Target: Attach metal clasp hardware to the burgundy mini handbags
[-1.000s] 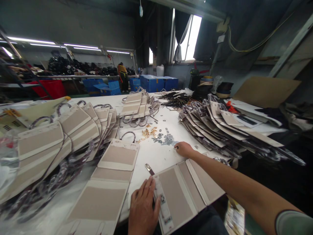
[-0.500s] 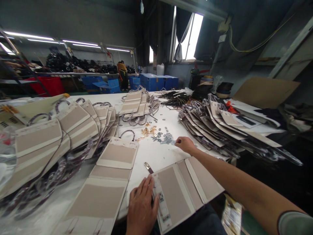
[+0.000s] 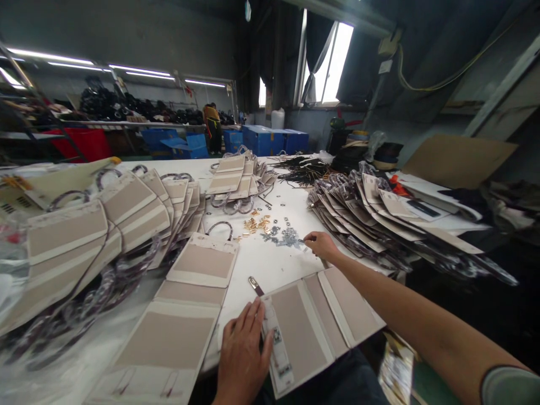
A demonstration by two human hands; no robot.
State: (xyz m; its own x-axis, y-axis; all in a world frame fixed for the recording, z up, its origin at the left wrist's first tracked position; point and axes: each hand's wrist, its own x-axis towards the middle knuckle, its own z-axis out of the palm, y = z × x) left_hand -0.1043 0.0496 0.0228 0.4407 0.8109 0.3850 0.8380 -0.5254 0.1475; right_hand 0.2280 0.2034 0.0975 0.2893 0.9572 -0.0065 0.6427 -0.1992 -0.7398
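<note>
My left hand lies flat with fingers stretched along the left edge of a beige bag panel, its thumb over the border. Past its fingertips sticks out a dark strap with a gold metal end. Along the panel's left border sit two small metal plates. My right hand is pinched closed at the right side of a heap of small grey metal plates; a small dark metal piece shows at its fingertips. Small gold fittings lie to the left of the heap.
Another long beige panel with a handle lies at left. Stacks of panels stand on the left, at the back and on the right. Black straps are piled at the far edge. A person stands in the background.
My right hand has shifted slightly right and up, and a small dark piece now shows at its fingertips. My left hand stays on the panel.
</note>
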